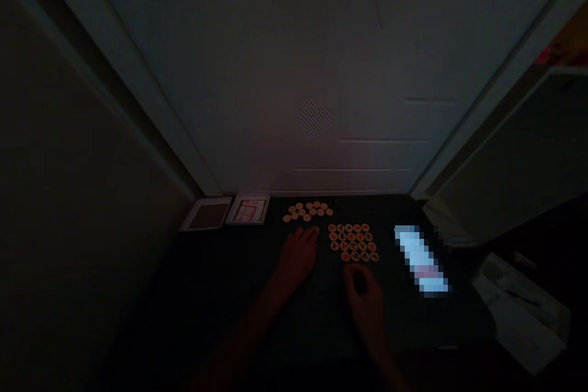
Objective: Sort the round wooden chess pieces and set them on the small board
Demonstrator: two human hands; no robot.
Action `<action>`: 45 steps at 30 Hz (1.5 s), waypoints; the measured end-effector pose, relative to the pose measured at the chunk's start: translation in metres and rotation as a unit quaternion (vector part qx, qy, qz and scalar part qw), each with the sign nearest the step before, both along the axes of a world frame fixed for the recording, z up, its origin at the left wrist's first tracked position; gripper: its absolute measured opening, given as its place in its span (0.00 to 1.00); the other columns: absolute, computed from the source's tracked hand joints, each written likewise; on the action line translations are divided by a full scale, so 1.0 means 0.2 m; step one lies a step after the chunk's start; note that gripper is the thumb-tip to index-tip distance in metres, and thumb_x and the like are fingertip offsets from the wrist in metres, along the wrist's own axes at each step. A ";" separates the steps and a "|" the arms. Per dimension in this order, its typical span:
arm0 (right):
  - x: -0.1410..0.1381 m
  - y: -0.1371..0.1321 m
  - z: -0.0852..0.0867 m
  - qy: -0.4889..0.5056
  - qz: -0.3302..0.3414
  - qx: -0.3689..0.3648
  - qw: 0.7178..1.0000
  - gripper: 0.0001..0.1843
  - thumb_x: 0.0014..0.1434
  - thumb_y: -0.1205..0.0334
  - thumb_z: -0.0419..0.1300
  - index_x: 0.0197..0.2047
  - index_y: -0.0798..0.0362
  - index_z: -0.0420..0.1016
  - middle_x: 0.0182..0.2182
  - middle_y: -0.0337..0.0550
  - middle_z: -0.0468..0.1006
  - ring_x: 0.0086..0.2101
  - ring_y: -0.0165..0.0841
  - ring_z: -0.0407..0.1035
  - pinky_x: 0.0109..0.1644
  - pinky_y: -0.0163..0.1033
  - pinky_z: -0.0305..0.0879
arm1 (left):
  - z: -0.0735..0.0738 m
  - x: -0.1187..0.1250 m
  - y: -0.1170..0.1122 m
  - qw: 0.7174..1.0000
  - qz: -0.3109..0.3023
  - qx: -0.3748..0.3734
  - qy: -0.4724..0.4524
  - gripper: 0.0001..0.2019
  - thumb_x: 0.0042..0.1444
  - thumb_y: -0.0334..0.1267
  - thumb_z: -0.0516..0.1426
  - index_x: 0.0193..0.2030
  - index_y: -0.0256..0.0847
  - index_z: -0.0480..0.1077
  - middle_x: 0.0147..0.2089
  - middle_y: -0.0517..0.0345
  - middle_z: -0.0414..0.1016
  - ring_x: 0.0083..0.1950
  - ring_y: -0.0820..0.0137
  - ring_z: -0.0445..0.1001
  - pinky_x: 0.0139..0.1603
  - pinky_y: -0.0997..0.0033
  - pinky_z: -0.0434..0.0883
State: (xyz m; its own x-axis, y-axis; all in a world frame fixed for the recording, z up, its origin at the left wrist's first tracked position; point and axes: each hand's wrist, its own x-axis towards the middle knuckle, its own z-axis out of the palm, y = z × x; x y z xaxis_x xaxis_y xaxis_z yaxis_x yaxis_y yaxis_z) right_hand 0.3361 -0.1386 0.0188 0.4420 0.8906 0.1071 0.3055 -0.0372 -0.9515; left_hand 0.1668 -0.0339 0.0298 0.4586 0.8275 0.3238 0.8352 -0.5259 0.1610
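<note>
Round wooden Chinese chess pieces (353,236) lie face up in tidy rows on the dark table, with red and dark markings. My left hand (298,252) is left of these rows, palm down. Its fingertips are closed on a pale chess piece (316,230), only partly visible. Just below the bottom row, my right hand (366,291) curls thumb and forefinger into a ring. Whether those fingertips hold anything is too dark to tell. Beyond my left hand lies a loose group of plain-looking chess pieces (302,212).
Near the back left corner sit an open box half (206,214) and a box with a red-and-white print (248,209). A bright, pixelated rectangle (420,260) lies on the right. White walls enclose the table (220,282); pale items (523,312) stand past its right edge.
</note>
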 end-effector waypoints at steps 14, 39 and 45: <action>0.00 0.00 -0.01 -0.042 0.020 0.016 0.999 0.14 0.64 0.50 0.59 0.40 0.52 0.79 0.35 0.44 0.82 0.36 0.37 0.76 0.41 0.40 0.71 | 0.01 -0.04 -0.11 0.974 -0.013 -0.110 -0.199 0.09 0.64 0.36 0.59 0.51 0.45 0.73 0.52 0.54 0.80 0.53 0.60 0.77 0.56 0.57 0.72; -0.02 0.00 -0.01 -0.133 0.145 0.112 0.974 0.10 0.67 0.61 0.58 0.49 0.47 0.78 0.42 0.45 0.81 0.43 0.37 0.76 0.48 0.42 0.73 | 0.01 0.05 -0.33 0.732 0.001 -0.414 -0.541 0.18 0.62 0.48 0.59 0.52 0.39 0.74 0.49 0.50 0.82 0.45 0.63 0.82 0.45 0.64 0.79; -0.03 0.00 0.00 -0.139 0.146 0.105 0.974 0.12 0.66 0.57 0.60 0.51 0.48 0.78 0.43 0.46 0.81 0.42 0.38 0.76 0.46 0.43 0.74 | 0.04 0.06 -0.33 0.776 0.000 -0.379 -0.504 0.14 0.63 0.47 0.58 0.49 0.41 0.75 0.47 0.52 0.83 0.48 0.63 0.82 0.49 0.65 0.78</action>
State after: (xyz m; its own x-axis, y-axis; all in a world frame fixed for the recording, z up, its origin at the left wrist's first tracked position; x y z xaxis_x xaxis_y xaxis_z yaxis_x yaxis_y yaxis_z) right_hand 0.3300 -0.1383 0.0194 0.1013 0.9198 0.3791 0.5202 0.2758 -0.8083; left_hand 0.1784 -0.0993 0.0369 0.2873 0.9558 -0.0618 0.0836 0.0393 0.9957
